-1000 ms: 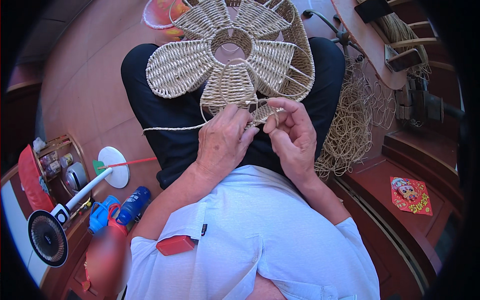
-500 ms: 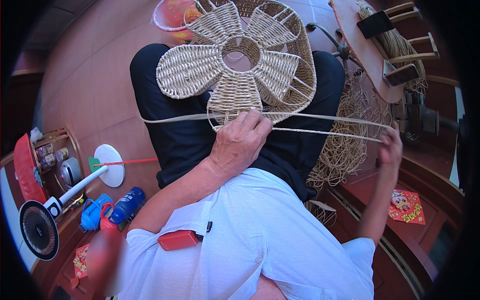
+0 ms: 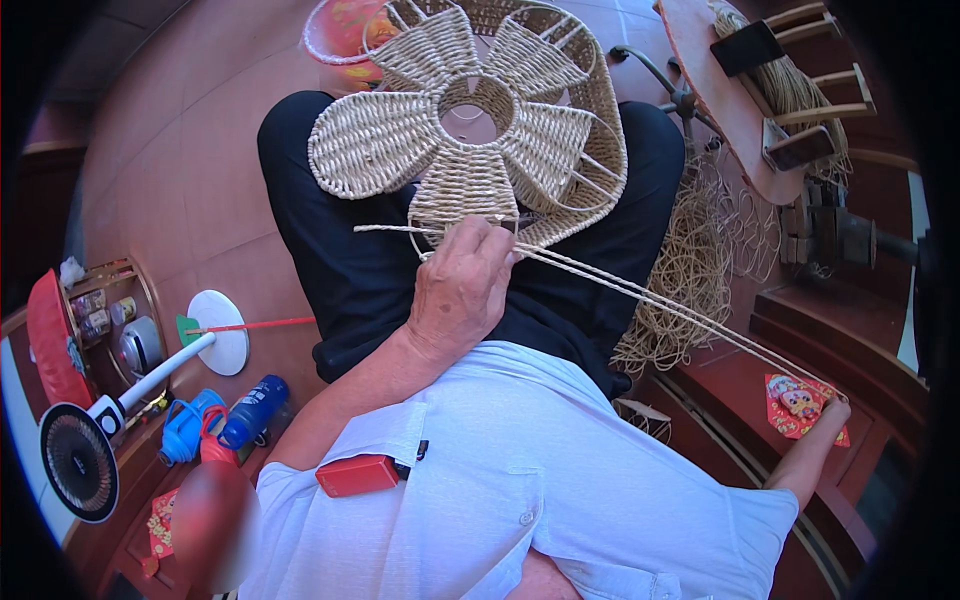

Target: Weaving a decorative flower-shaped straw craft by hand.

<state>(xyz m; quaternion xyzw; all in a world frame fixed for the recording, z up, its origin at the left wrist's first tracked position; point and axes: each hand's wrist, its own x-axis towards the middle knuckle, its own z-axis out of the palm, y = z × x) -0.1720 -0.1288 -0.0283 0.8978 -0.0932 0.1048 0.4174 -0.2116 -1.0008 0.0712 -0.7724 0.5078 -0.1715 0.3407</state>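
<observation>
Across my thighs rests a woven basket (image 3: 612,150) of pale twisted cord, its near face shaped like a flower. Woven petals (image 3: 370,145) surround a round central opening; some show bare wire frames at their outer ends. My left hand (image 3: 462,275) is closed at the outer end of the bottom petal, pinching cord and petal edge; its fingertips are partly hidden. A loose cord end sticks out to its left. Two taut strands of cord (image 3: 650,297) run from there to my right hand (image 3: 836,408), closed around them far out at the right, arm stretched.
Loose cord (image 3: 690,290) lies heaped on the floor right of my knee. A board with phones (image 3: 748,50) and an upturned stool's legs stand at upper right. On my left are a fan (image 3: 78,460), a blue bottle (image 3: 255,410) and a basket of small items. A red plastic bucket (image 3: 345,40) sits beyond.
My right hand has swung outward and down, drawing the strands tight at a slant. The cord's loose end has shortened at the left. My left hand stays at the petal.
</observation>
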